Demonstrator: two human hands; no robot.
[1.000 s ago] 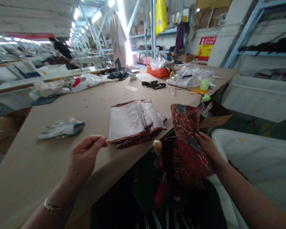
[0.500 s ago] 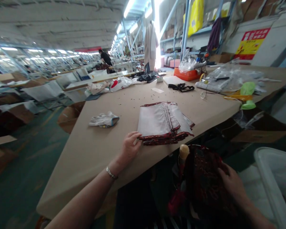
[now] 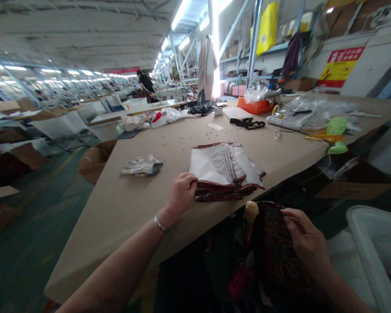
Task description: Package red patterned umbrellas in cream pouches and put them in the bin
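A stack of folded cloth pieces, pale grey-white with dark red patterned edging, lies near the front edge of the table. My left hand, a bracelet at its wrist, pinches the stack's near left corner; how many layers it holds is hidden. Below the table edge, my right hand grips dark red patterned cloth between thumb and fingers. Beside that cloth a tan rounded knob or handle end sticks up. A blurred pink-red item hangs lower down.
A white work glove lies on the brown-covered table. Farther back are a black strap, an orange bin and clear plastic bags. At right stands a translucent tub; a cardboard box is left.
My right hand has moved up and left along the dark red cloth, and its grip shows more plainly. The left hand has shifted slightly up and right at the stack's corner.
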